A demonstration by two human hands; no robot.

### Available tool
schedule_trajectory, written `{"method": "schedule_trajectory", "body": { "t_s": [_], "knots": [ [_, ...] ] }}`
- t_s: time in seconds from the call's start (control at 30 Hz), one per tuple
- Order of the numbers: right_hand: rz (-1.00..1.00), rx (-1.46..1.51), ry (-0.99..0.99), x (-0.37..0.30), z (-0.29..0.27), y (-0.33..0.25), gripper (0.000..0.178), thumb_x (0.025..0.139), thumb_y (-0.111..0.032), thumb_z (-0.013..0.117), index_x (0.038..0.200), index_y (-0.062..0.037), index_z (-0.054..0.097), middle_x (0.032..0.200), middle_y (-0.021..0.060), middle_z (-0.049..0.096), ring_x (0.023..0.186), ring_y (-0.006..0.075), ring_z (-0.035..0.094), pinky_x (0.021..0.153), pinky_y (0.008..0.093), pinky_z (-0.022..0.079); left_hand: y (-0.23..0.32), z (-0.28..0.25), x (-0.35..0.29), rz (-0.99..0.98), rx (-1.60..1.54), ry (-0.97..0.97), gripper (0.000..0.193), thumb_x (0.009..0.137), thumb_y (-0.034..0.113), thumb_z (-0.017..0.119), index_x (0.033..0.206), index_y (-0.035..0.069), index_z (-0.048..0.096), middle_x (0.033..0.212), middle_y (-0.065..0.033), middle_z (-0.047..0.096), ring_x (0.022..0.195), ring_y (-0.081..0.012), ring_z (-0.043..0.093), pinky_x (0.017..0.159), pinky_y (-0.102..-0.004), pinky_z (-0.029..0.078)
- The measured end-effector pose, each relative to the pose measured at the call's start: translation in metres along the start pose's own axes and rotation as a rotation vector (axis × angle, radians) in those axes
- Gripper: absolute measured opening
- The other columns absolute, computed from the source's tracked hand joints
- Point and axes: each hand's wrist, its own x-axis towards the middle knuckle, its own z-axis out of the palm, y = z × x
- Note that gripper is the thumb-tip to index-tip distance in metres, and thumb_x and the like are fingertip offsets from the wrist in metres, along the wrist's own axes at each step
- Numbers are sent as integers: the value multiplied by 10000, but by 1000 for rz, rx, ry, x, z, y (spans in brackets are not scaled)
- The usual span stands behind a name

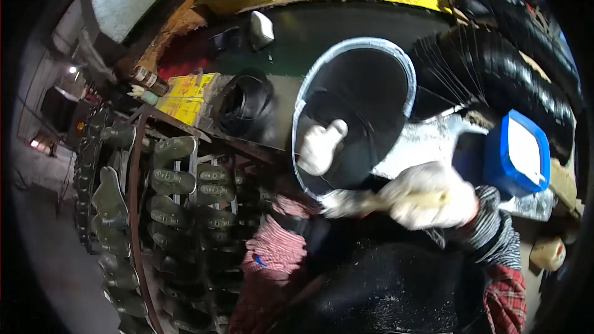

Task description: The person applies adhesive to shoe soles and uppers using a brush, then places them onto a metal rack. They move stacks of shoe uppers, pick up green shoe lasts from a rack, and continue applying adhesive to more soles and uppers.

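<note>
A big dark, bucket-like oval piece (405,74) with a pale bluish-white rim stands tilted in front of me. Within its outline shows my left hand (318,148) in a white glove, fingers curled and one digit sticking out; what it grips, if anything, is hidden. My right hand (430,198), in a stained white glove, is closed round the handle of a brush (346,204). Its pale bristles lie at the rim's near edge. Beside that hand, to the right, is a blue tub (504,160) with white contents.
Racks of dark green boots (173,179) fill the left. Black rings (247,102) lie on the bench near a yellow box (185,95). A white lump (262,30) rests farther back. Shiny black rolls (495,68) crowd the right, with a pale round container (547,253) lower down.
</note>
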Motion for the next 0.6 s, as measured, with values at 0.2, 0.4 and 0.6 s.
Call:
{"method": "schedule_trajectory", "body": {
  "t_s": [0.2, 0.4, 0.6],
  "knots": [
    [369, 103, 778, -57, -4, -20, 228, 889, -138, 652, 993, 64, 668, 872, 105, 699, 758, 109, 629, 701, 250, 514, 38, -47, 16, -184, -472, -171, 195, 942, 89, 531, 932, -70, 642, 905, -137, 682, 754, -187, 650, 600, -327, 510],
    [191, -228, 853, -50, -47, 26, 194, 910, -161, 656, 967, 24, 669, 780, 19, 641, 692, 73, 575, 601, 209, 456, 48, -43, -35, -60, -118, -180, 306, 957, 141, 528, 1227, 0, 557, 1026, -129, 651, 879, -204, 630, 755, -332, 519],
    [54, -94, 342, -72, -24, 67, 488, 896, -422, 597, 1042, 42, 631, 848, 125, 642, 728, 234, 624, 660, 357, 483, 97, -58, -1, -705, -1393, 22, 464, 952, 72, 476, 1407, 32, 394, 1313, -137, 527, 1156, -263, 560, 963, -381, 488]
  ]
}}
